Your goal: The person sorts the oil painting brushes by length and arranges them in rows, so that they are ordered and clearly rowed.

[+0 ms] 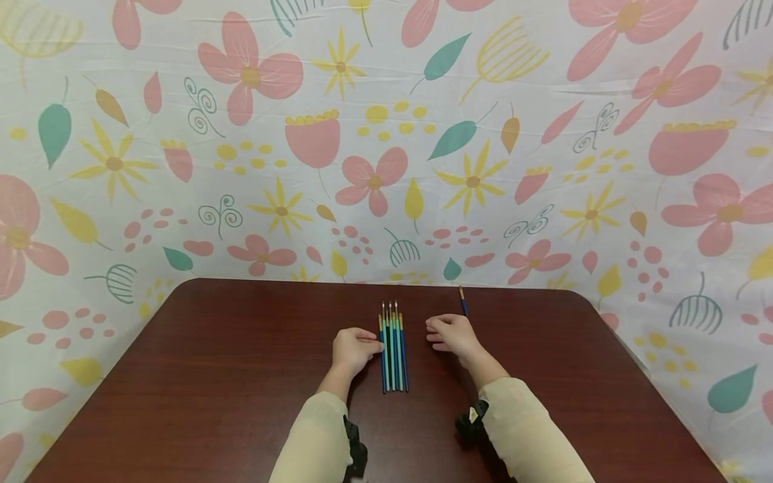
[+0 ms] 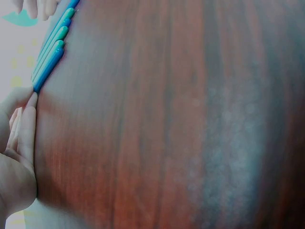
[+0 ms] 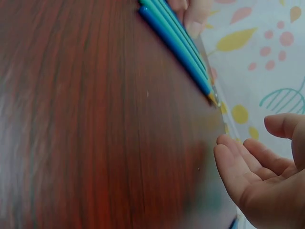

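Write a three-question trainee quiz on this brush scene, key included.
1. Which hand is nearer the brush row?
2. Where is the lone brush? A) left of the brush row B) just beyond the right hand C) on top of the brush row
3. True or false: the right hand grips the brush row.

Key: 1. The left hand. 2. B. 3. False; it holds nothing.

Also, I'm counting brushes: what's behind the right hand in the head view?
One blue-handled brush shows beyond the right hand, its tip toward the patterned cloth. The hand covers the rest of its handle; whether anything else lies there cannot be seen.
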